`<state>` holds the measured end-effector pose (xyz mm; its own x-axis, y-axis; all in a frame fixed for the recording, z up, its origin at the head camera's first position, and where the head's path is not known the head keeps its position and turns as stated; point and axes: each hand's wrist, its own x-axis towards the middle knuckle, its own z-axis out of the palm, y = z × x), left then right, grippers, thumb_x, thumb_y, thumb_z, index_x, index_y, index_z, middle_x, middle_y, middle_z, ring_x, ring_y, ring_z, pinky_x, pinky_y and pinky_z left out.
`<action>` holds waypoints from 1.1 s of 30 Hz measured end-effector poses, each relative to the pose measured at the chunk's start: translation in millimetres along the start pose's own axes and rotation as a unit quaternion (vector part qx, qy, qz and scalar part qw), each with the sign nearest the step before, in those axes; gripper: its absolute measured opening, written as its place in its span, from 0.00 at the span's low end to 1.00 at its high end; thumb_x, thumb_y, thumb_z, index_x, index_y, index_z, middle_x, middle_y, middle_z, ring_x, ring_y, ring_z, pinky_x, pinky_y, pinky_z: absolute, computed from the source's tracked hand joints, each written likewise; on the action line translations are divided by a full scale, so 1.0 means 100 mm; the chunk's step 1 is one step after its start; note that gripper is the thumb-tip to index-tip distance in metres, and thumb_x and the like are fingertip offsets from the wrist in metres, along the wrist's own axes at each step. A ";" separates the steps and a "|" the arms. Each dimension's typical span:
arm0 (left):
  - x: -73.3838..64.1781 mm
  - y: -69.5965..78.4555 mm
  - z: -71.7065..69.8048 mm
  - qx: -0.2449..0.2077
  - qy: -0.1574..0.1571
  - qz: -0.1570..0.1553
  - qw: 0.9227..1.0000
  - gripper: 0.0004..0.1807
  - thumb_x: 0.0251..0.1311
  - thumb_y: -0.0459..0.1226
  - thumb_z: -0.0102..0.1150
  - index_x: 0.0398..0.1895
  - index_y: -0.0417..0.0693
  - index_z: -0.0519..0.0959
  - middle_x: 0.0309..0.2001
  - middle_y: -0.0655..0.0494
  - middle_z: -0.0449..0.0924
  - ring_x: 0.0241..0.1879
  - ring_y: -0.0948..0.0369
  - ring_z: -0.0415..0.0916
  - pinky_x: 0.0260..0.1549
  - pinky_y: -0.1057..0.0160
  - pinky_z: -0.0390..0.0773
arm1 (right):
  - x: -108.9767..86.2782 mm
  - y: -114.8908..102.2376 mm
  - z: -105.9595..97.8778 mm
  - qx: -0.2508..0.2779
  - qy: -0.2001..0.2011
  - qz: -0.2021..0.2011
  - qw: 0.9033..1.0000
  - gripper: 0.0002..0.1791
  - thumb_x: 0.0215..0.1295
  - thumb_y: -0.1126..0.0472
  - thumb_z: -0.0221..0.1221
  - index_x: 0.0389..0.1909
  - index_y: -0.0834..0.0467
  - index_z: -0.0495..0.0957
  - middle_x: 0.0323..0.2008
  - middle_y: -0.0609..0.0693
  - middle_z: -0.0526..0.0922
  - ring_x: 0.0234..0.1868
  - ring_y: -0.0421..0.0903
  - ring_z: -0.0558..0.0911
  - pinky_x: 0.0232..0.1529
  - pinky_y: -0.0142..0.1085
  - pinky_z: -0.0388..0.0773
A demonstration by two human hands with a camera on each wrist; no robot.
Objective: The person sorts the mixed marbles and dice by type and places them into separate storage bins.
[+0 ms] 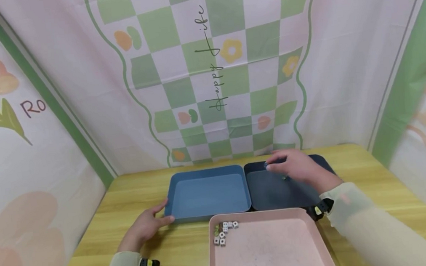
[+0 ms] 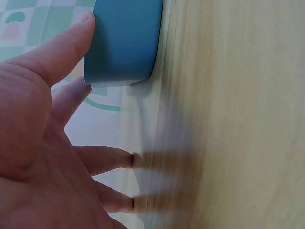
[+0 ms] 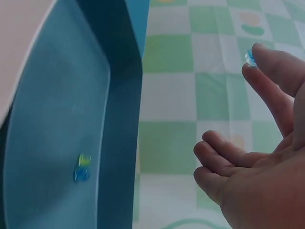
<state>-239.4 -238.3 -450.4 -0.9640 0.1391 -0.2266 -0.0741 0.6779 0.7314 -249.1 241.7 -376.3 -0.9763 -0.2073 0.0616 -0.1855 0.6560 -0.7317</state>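
Note:
My right hand (image 1: 295, 166) is above the dark blue tray (image 1: 268, 195), pinching a small clear marble with blue in it (image 3: 250, 57) between thumb and index finger. The other fingers are loosely bent. Two glassy marbles, one yellow-green (image 3: 85, 159) and one blue (image 3: 82, 173), lie side by side on that tray's floor. My left hand (image 1: 146, 224) is at the left end of the lighter blue tray (image 1: 207, 194). In the left wrist view its thumb and index finger touch the tray's corner, and the remaining fingers are spread toward the wooden table.
A pink tray (image 1: 269, 250) is nearest the body, in front of both blue trays. Several white dice (image 1: 226, 227) and yellow-green marbles (image 1: 217, 230) are in its far left corner. A patterned curtain (image 1: 215, 73) hangs behind the table (image 1: 185, 253).

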 end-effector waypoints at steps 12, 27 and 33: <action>0.01 -0.01 0.00 -0.001 0.002 -0.006 1.000 0.42 0.57 0.56 0.69 0.75 0.66 0.64 0.74 0.38 0.57 0.70 0.33 0.52 0.63 0.29 0.51 | 0.14 0.24 -0.15 -0.071 0.020 0.017 0.997 0.19 0.68 0.50 0.63 0.53 0.58 0.85 0.56 0.61 0.80 0.59 0.65 0.74 0.53 0.59 0.73; 0.01 -0.01 0.00 0.001 0.004 -0.004 1.000 0.42 0.57 0.55 0.69 0.75 0.65 0.65 0.73 0.38 0.58 0.70 0.33 0.53 0.63 0.30 0.53 | 0.26 0.41 -0.14 -0.115 0.032 0.023 0.993 0.16 0.68 0.54 0.63 0.49 0.61 0.85 0.51 0.62 0.82 0.53 0.65 0.77 0.50 0.56 0.75; 0.00 -0.01 0.00 0.010 0.006 0.005 1.000 0.42 0.57 0.55 0.69 0.75 0.63 0.65 0.72 0.37 0.58 0.69 0.33 0.53 0.64 0.31 0.53 | 0.30 0.47 -0.12 -0.117 0.034 0.030 0.992 0.15 0.67 0.56 0.63 0.48 0.62 0.85 0.47 0.59 0.85 0.51 0.63 0.79 0.49 0.55 0.75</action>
<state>-238.9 -239.3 -451.1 -0.9675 0.1379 -0.2122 -0.0597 0.6903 0.7211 -288.6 274.4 -400.8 -0.9901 -0.1186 0.0749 -0.1402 0.8179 -0.5580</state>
